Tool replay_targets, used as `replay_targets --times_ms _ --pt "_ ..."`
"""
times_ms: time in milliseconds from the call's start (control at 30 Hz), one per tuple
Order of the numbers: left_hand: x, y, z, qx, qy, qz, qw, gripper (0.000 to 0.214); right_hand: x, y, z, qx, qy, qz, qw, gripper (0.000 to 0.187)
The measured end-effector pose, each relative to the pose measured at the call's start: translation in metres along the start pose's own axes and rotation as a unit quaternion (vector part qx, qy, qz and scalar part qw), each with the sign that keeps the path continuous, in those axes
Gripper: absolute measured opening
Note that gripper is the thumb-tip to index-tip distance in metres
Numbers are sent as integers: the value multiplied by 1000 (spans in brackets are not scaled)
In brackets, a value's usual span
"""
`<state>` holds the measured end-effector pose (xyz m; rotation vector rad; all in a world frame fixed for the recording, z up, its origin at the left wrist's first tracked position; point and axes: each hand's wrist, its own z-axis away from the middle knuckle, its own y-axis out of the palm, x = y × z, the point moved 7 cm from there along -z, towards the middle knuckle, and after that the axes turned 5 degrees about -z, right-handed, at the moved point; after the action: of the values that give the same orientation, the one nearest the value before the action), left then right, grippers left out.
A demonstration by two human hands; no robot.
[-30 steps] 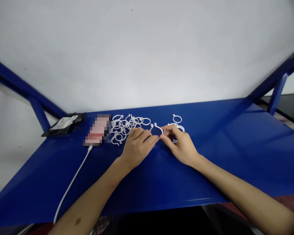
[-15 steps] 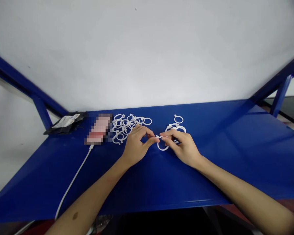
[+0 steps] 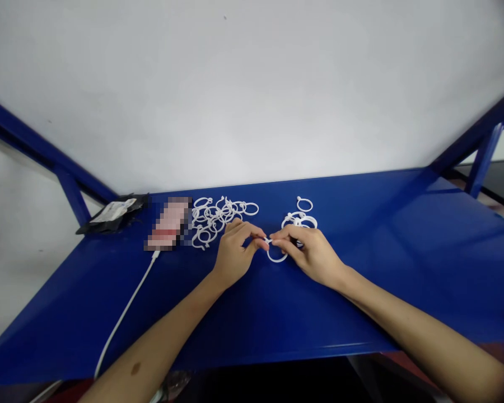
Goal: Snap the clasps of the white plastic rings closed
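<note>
- L hand [image 3: 234, 254] & R hand [image 3: 315, 256]: both pinching same white ring [image 3: 277, 261], thumb vs. index, tips nearly meeting.
- Ring pos.: mid counter [image 3: 361, 319], btwn L pile of rings [image 3: 225, 211] & R group of rings [image 3: 310, 219]; loop on near side of fingertips. Ends joined or not: can't tell, fingers cover.
- Technique (judgement): pinch close to ends, keep both in line, press gently/evenly so thin band doesn't twist or slip.
- Vs. 1.0 s ago: knobbed ends stood far of fingertips; now at fingertips. Pile & group approx. unchanged.
</note>
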<state>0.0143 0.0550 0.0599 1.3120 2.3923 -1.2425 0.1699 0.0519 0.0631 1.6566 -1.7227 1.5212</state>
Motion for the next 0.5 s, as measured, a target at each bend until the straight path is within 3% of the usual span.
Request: replay_targets --times_ms 167,333,500 --pt "-3 -3 -1 -10 14 0 1000 29 -3 1 2 3 15 5 1000 17" --pt "-3 -4 0 -5 21 -11 1000 35 4 7 6 47 -32 -2 998 15" --pt "14 7 -5 63 34 -115 991 27 -2 6 1 38 -40 108 993 21"
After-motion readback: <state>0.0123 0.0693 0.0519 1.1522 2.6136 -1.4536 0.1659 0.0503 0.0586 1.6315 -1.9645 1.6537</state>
